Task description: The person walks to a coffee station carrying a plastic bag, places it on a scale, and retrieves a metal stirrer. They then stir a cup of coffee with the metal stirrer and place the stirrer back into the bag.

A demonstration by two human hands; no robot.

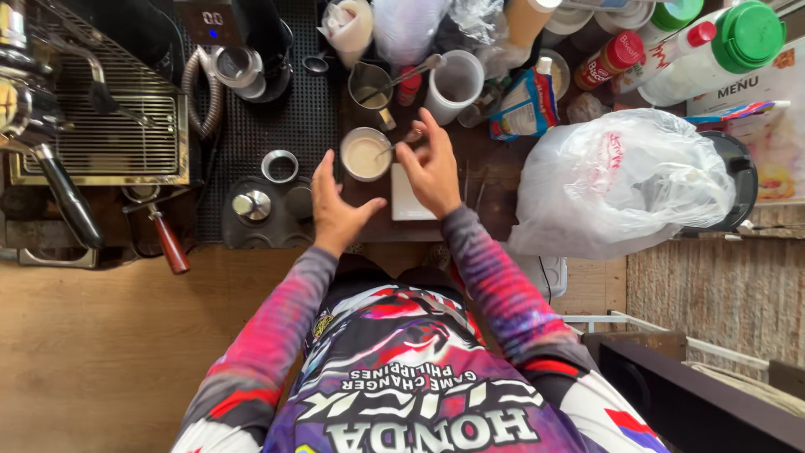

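Observation:
A small metal cup (366, 155) filled with pale beige liquid stands on the dark counter in front of me. My right hand (430, 170) pinches the handle of a spoon (404, 140) whose bowl dips into that cup. My left hand (335, 205) is open, fingers spread, just left of and below the cup, not touching it. A white square card or scale (406, 204) lies under my right wrist. Both arms wear bright patterned sleeves.
An espresso machine drip tray (117, 126) and a portafilter (163, 235) sit at the left. A metal pitcher (369, 88) with a spoon, a white cup (455, 84), bottles and packets crowd the back. A white plastic bag (625, 180) bulges at the right.

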